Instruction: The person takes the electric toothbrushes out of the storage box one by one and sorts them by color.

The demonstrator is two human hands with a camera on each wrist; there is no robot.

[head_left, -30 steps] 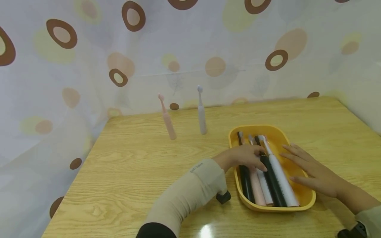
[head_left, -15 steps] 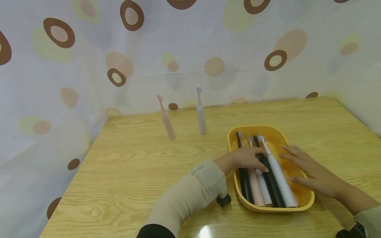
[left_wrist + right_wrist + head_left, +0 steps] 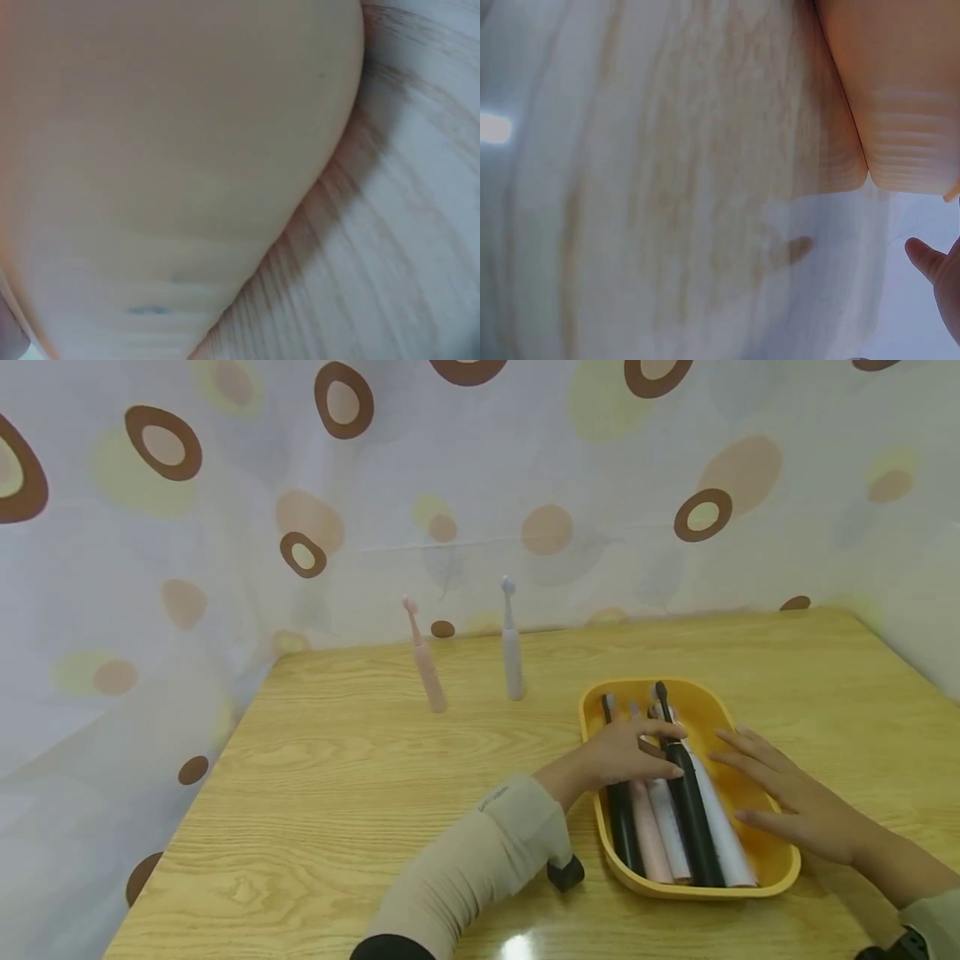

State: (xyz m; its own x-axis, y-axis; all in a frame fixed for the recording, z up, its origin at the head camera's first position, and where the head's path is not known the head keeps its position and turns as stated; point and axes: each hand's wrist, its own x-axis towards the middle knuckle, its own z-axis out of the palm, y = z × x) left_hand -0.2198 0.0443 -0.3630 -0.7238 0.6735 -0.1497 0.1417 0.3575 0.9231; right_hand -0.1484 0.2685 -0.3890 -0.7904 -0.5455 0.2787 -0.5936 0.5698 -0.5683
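Observation:
In the head view my left hand (image 3: 611,753) pinches a black electric toothbrush (image 3: 696,818) between thumb and fingers. Its dark brush head slants up over the other brushes in the yellow tray (image 3: 783,864). Beside it in the tray lie a white electric toothbrush (image 3: 723,831), a pink one (image 3: 651,835), a second white one (image 3: 670,831) and another black one (image 3: 625,831). My right hand (image 3: 798,802) is at the tray's right side with fingers spread, holding nothing. In the right wrist view its thumb (image 3: 926,259) shows near the tray's outer wall (image 3: 911,97).
Behind the tray to the left, a pink electric toothbrush (image 3: 430,677) and a white one (image 3: 513,664) stand upright on the wooden table (image 3: 315,793). A patterned cloth (image 3: 465,468) hangs behind the table. The tray's wall (image 3: 187,150) fills most of the left wrist view.
The black toothbrush in my left hand has risen slightly, its head now above the neighbouring brushes. My right hand keeps its place at the tray, and the two standing toothbrushes are unmoved.

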